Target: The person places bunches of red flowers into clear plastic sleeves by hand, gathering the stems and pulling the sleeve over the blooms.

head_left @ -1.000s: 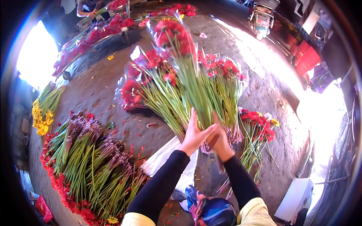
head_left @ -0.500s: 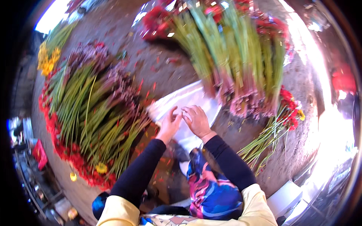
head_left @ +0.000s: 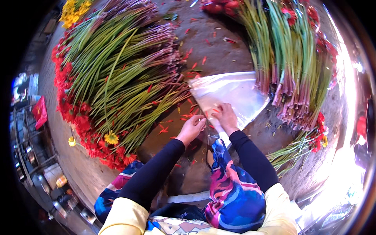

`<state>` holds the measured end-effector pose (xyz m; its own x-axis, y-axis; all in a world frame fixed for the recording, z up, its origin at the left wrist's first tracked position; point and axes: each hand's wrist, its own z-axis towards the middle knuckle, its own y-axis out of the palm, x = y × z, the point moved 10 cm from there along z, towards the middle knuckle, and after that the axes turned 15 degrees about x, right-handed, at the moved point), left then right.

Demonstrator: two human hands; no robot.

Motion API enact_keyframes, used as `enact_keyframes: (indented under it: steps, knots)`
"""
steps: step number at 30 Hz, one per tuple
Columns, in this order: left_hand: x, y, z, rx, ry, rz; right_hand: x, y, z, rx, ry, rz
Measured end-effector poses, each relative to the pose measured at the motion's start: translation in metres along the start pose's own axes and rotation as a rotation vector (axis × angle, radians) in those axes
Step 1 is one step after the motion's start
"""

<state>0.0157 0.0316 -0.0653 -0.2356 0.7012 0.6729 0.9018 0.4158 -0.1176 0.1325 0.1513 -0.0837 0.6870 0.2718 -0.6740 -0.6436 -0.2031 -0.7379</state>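
My right hand (head_left: 226, 117) is at the lower part of a clear plastic sleeve (head_left: 244, 94), its fingers bent and closed on the film near the sleeve's left edge. A small orange petal shows at those fingertips. Just to the left, my left hand (head_left: 192, 128) is curled closed, thumb against the fingers, apart from the right hand. Whatever it may hold is too small to make out. The sleeve widens away from me and lies on the ground, its far right corner close to the cut stem ends of bundled flowers (head_left: 295, 66).
On the left lies a long row of red gerberas (head_left: 80, 121) with green stems (head_left: 129, 74) pointing inward. Yellow flowers (head_left: 74, 12) sit at the far left. A small loose bunch (head_left: 291, 152) lies at right. Red petals (head_left: 162, 129) litter the brown ground. My patterned trouser knee (head_left: 235, 196) rises below.
My view has shifted, so the flowers sit differently in it. My hands, close together over the sleeve before, have moved apart. The left is now curled off the sleeve; the right stays at it.
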Motion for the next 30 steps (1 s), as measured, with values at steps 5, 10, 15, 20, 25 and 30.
enact_keyframes:
  steps: [5,10,15,20,25,30]
  knots:
    - [-0.008,-0.027,-0.006,0.023,0.005,-0.074,0.006,0.017,0.017,-0.079,0.081,-0.068]
    - [0.012,-0.088,-0.007,0.233,0.309,0.130,-0.003,0.028,0.015,-0.163,0.050,-0.192]
    - [0.117,-0.179,-0.048,0.825,0.968,0.514,-0.051,0.038,0.010,-0.237,-0.104,-0.126]
    - [0.074,-0.200,-0.010,0.549,0.513,0.087,-0.183,0.014,0.024,-0.407,-0.133,0.399]
    - [0.035,-0.178,-0.016,0.290,0.238,-0.173,-0.165,0.033,0.041,-0.691,0.458,0.563]
    - [-0.004,-0.150,-0.002,0.179,0.175,-0.061,-0.039,0.056,0.027,-0.519,0.076,-0.232]
